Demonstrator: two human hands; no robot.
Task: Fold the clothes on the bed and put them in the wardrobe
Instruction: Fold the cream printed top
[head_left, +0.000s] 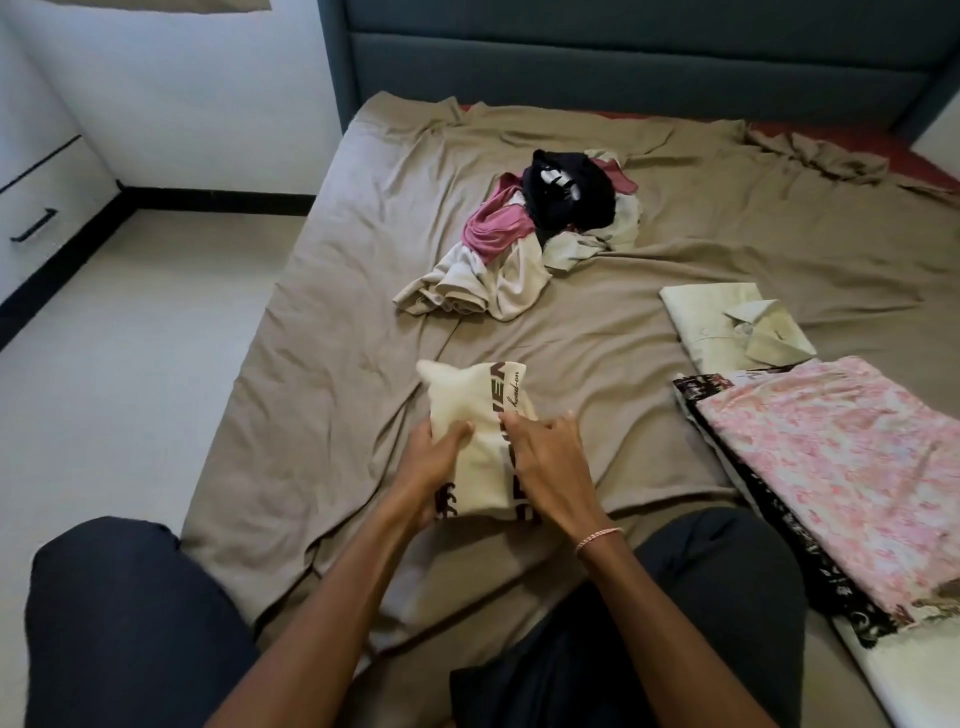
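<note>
A cream T-shirt with dark lettering (480, 410) lies folded into a narrow bundle on the brown sheet of the bed (337, 338). My left hand (434, 465) grips its left side, thumb on top. My right hand (548, 462) rests on its right side with fingers curled over the cloth. A heap of unfolded clothes (540, 228), black, pink and beige, lies further up the bed. At the right sit folded items: a pale green shirt (727, 325), a pink floral cloth (852, 467) and a black patterned piece (795, 525) under it.
A teal padded headboard (623, 57) closes the far end. White drawers with black handles (36, 208) stand at the left wall beside pale floor (130, 364). My knees in dark trousers (135, 623) are at the bed's near edge.
</note>
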